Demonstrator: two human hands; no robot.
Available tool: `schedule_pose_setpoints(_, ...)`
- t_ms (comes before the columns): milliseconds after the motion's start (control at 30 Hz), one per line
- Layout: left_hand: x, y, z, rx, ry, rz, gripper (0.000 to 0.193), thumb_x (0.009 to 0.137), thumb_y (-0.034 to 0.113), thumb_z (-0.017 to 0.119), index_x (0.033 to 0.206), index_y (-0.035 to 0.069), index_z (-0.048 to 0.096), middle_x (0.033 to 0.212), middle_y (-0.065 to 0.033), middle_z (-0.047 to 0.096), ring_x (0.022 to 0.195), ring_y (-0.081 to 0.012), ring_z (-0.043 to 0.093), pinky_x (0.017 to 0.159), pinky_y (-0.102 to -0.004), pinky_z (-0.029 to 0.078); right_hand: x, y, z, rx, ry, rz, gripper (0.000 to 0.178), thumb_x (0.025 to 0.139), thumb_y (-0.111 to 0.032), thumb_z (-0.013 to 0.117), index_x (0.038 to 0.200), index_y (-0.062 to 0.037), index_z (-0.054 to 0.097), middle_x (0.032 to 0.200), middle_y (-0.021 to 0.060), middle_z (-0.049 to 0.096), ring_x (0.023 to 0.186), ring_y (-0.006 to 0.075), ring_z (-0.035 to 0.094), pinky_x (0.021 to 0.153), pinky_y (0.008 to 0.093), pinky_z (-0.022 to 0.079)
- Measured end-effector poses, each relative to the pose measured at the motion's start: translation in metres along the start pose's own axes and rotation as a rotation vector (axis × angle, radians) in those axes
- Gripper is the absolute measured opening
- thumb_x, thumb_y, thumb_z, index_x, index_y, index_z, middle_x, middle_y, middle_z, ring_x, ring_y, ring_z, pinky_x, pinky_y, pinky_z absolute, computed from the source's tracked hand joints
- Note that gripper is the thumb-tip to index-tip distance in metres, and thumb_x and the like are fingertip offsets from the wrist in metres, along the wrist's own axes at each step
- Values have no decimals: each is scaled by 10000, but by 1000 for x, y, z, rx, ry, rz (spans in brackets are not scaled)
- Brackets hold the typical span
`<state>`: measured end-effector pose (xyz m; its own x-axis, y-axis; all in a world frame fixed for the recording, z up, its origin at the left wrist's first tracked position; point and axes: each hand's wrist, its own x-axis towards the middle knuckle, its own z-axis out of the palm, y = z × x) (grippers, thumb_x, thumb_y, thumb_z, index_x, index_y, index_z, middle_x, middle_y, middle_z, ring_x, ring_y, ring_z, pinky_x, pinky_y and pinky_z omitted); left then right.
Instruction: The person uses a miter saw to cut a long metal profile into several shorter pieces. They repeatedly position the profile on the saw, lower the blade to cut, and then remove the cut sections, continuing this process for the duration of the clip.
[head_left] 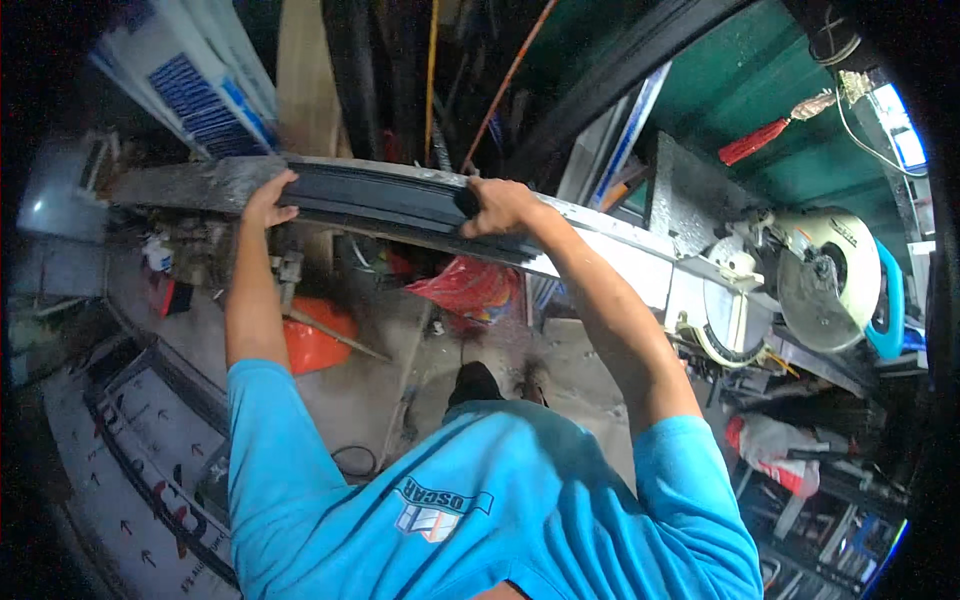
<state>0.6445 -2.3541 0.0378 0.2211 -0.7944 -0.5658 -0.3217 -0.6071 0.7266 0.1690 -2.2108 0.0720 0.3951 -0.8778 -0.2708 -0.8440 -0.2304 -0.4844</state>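
Dark grey window-frame-like metal profiles (375,195) with lengthwise grooves lie along a narrow, dusty bench (190,185). At their left end is my left hand (266,205), its thumb and fingers closed across the width of the profiles. My right hand (503,208) is wrapped over the same profiles further right, the fingers curled over the far edge and the thumb on the near side. Under and past my right forearm the right end of the profiles is hidden.
A miter saw (830,275) with a round blade and blue handle stands at the bench's right end. Below are an orange dustpan (320,335) and a red plastic bag (470,290). Long bars and wrapped profiles (200,85) lean behind. A red tassel (755,142) hangs at upper right.
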Motion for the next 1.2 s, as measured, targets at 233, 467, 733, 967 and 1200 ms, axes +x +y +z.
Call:
schedule_pose_setpoints(233, 87, 4, 9, 197, 1, -7, 686, 953, 474, 701, 1489, 71, 555, 1581, -105, 464, 1225, -245, 562, 1023, -403, 439, 22, 19, 14, 107, 73, 19, 785, 732, -483, 816, 1269, 59, 631, 1204, 290, 686, 1163, 430, 653, 1003, 481, 514)
schedule_pose_setpoints(467, 59, 72, 14, 160, 114, 383, 756, 920, 556, 712, 1409, -12, 612, 1534, -228, 494, 1460, -360, 414, 1141, -470, 373, -8, 9, -22, 76, 364, -35, 756, 742, -433, 795, 1304, 40, 614, 1306, 263, 639, 1220, 419, 617, 1013, 470, 509)
schedule_pose_setpoints(733, -268, 129, 214, 669, -373, 1684, 620, 701, 309, 903, 1240, 71, 711, 1253, -156, 706, 1187, -351, 639, 1048, -441, 470, -199, 62, -76, 589, 72, 130, 609, 744, -401, 768, 1091, 94, 689, 939, 184, 737, 853, 259, 680, 815, 389, 539)
schedule_pose_setpoints(967, -319, 85, 408, 561, -534, 1772, 372, 715, 206, 846, 1071, 118, 784, 1014, -45, 735, 900, -275, 646, 820, -401, 533, -371, 123, -51, 229, 413, 320, 717, 797, -428, 832, 1312, 34, 643, 1259, 234, 672, 1202, 350, 635, 1042, 412, 494)
schedule_pose_setpoints(1200, -361, 45, 554, 698, -524, 1676, 354, 760, 277, 850, 1079, 137, 788, 1001, -42, 740, 942, -287, 640, 849, -409, 521, -539, 149, -51, 147, 870, 317, 403, 900, -162, 781, 1236, 29, 666, 1260, 169, 656, 1174, 288, 643, 1025, 362, 487)
